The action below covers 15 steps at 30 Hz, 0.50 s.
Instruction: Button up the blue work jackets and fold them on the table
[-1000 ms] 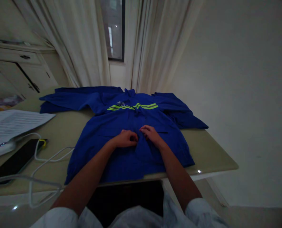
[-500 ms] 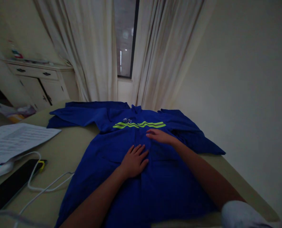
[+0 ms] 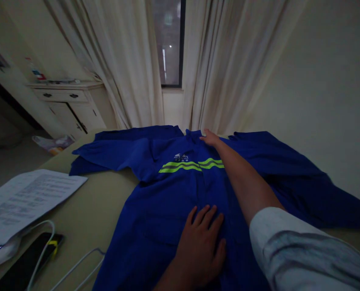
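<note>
A blue work jacket with yellow-green and grey reflective stripes and a white chest print lies front up, its sleeves spread to both sides. My left hand rests flat on its lower front, fingers spread. Far forward, my right hand is at the right side of the collar, thumb and fingers closed around its edge. The right forearm crosses over the chest and covers part of the stripe. The jacket's lower end runs out of view.
Printed sheets lie on the pale green table at the left. Beside them are a black phone-like object, a white device and a white cable. Behind stand a cabinet and curtains; a wall borders the right.
My right hand has moved forward from below the chest stripe to the collar. My left hand stays flat on the jacket, now lower in view. The view has shifted forward.
</note>
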Motion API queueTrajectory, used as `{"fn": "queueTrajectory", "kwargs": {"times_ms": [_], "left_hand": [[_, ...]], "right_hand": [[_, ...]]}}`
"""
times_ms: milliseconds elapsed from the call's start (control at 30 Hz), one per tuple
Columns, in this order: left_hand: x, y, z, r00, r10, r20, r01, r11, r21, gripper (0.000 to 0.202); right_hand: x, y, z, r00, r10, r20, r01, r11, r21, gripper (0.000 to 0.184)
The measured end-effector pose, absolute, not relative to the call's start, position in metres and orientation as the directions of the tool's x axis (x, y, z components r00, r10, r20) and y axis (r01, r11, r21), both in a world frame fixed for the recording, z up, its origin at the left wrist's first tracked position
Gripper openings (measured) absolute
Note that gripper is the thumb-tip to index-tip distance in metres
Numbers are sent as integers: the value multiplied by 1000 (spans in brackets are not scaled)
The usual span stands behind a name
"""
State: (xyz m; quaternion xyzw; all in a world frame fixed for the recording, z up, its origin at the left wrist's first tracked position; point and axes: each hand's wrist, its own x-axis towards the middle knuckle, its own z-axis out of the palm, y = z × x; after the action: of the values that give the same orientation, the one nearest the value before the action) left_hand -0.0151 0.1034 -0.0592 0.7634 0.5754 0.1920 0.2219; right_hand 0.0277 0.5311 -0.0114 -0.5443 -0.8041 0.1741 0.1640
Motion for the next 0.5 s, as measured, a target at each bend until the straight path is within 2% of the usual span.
{"fn": "queueTrajectory", "kwargs": {"times_ms": [133,233,333,433,500], "left_hand": [[-28,123,-40,116,991,-61,786,-54,616,65],[-53,185,-11,170,983,-72,782,-91,617,53],[-84,285,13,121,988,95,842,-153,517,33],[-111,383,13,-136,951,276,880,-12,475,43],[-128,427,-1,-256,924,284,868,90,489,57]], "right_hand": [[31,559,-28,-332,943,-34,880,296,-372,77],[33,570,-29,-382,923,-33,870,348,-349,69],[32,570,-29,-414,910,-10,847,381,-370,81],[34,563,-35,-418,907,-41,830,364,-423,95],[37,557,-43,-414,910,-33,808,351,-473,93]]}}
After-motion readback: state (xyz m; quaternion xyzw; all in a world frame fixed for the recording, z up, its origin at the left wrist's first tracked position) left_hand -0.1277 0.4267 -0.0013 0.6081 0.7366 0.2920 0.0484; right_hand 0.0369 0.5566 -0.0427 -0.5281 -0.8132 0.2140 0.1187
